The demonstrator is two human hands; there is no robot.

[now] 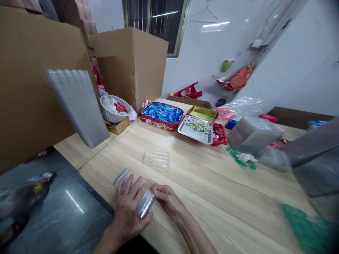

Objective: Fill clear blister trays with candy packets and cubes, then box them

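A small stack of clear plastic trays lies at the table's front edge. My left hand grips it from above, fingers across the top and thumb along the near side. At the stack's right end, my right hand is closed in a pinch at the corner of a tray; its fingertips partly hide what they grip. Just beyond my hands, a single clear plastic tray with moulded compartments rests on the wooden table.
A tall stack of clear trays leans at the left, near cardboard boxes and a basket. At the back are a tin of blue pieces and a metal tray of small packets. Plastic bags lie right.
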